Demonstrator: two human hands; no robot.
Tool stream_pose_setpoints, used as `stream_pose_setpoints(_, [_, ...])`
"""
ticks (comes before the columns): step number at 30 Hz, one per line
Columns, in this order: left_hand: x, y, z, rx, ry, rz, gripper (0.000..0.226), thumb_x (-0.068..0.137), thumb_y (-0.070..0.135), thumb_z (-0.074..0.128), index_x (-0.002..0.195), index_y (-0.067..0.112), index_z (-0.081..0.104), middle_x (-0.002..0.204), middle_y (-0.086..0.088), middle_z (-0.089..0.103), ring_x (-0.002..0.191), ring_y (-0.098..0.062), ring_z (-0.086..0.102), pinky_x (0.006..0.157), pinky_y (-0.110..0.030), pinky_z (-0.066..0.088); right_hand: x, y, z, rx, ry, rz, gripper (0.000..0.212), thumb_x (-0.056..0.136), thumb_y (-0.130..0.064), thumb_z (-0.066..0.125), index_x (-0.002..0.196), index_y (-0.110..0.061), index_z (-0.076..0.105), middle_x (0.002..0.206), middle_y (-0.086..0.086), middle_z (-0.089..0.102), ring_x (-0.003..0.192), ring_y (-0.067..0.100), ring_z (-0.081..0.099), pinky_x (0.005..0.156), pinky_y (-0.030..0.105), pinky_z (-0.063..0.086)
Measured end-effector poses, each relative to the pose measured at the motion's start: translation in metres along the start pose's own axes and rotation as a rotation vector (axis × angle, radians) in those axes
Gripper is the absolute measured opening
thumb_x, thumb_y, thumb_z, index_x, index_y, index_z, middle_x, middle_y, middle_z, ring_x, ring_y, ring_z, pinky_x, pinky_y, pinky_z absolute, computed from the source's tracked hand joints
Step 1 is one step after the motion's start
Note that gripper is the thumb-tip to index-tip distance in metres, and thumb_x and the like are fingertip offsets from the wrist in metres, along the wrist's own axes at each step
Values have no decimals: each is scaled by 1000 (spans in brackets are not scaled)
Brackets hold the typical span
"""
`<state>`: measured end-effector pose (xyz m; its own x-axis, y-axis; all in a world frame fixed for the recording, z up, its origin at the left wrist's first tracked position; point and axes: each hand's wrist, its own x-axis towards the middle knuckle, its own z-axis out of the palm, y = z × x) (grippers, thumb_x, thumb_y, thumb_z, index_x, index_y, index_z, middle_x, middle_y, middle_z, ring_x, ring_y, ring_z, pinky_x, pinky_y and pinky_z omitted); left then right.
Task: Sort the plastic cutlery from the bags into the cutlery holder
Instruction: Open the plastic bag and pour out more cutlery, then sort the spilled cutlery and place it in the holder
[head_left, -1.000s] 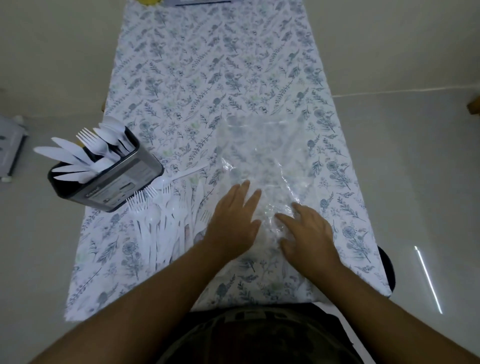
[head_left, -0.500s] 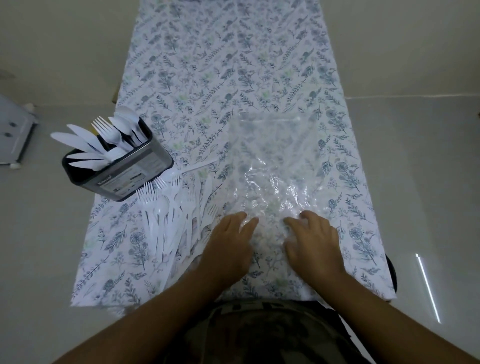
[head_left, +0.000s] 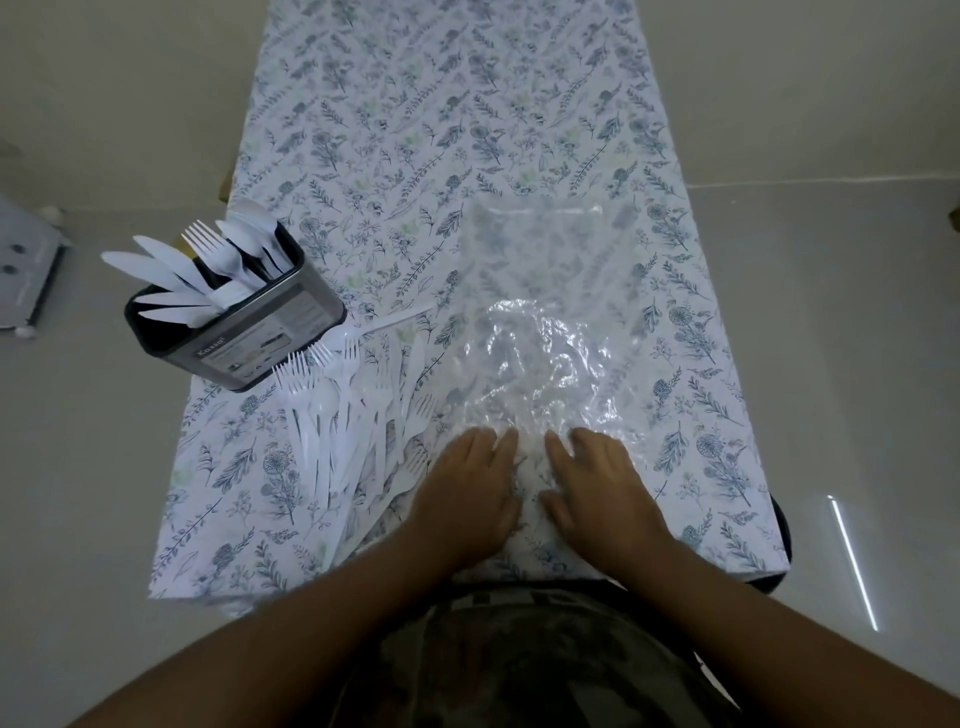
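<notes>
Both hands lie flat, side by side, on the near end of a clear plastic bag (head_left: 545, 332) spread over the flowered cloth of the counter (head_left: 467, 104). The left hand (head_left: 467, 493) has its fingers straight and together, palm down; the right hand (head_left: 602, 493) is the same, fingers pointing away from the person. Neither grip is clenched on anything: they press the bag, no more.

To my eye this is a pause in the sorting, with the emptied bag being smoothed out or pushed aside. The bag looks flat and I can make out nothing inside it, though its crinkles glare too much to be sure.

The work left sits just to the left: a loose pile of cutlery (head_left: 348, 415), forks mostly, lying on the cloth beside the left hand. Their long axes run roughly away from the person, tines at the far end, handles toward the near edge; one piece lies crosswise above the pile, slanting up to the right.

The cutlery holder (head_left: 249, 332) stands at the counter's left edge, touching the top of the pile, already holding knives, forks and spoons, heads up.

The next move, I would judge, calls for the left hand to leave the bag, pinch a few handles at the near end and lift them upright into the matching compartment.
</notes>
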<state>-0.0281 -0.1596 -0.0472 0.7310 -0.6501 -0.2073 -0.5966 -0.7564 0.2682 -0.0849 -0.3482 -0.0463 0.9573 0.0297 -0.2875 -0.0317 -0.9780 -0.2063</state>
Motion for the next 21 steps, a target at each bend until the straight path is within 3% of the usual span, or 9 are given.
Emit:
stream_pose_setpoints(6, [14,5,-8,134,-120,-80,78,94,50,35,156,6,16,153,-24,30,144,-41,24,120,-49,21,18,0,2,94,-9,7,78,87,-55,55,153,-16,41,137,15,48,127,33,44,110,44,37])
stream_pose_setpoints(11, [14,12,-9,200,-135,-101,80,94,55,30,155,6,14,153,-27,29,144,-45,23,118,-55,20,14,-11,5,2,15,26,74,89,-55,50,151,-16,44,137,14,56,129,35,49,110,57,39])
stream_pose_setpoints(16, [17,17,-10,254,-211,-133,82,96,55,32,157,10,3,158,-27,16,146,-49,12,119,-59,11,13,-28,-7,-117,-116,85,73,100,-54,39,162,-21,18,161,13,35,152,34,25,120,63,19])
stream_pose_setpoints(21, [21,12,-15,196,-252,-151,84,94,61,31,158,15,1,161,-22,11,147,-49,9,120,-58,9,20,-30,-20,-192,-199,86,78,101,-61,29,163,-24,1,168,10,19,156,32,12,122,63,6])
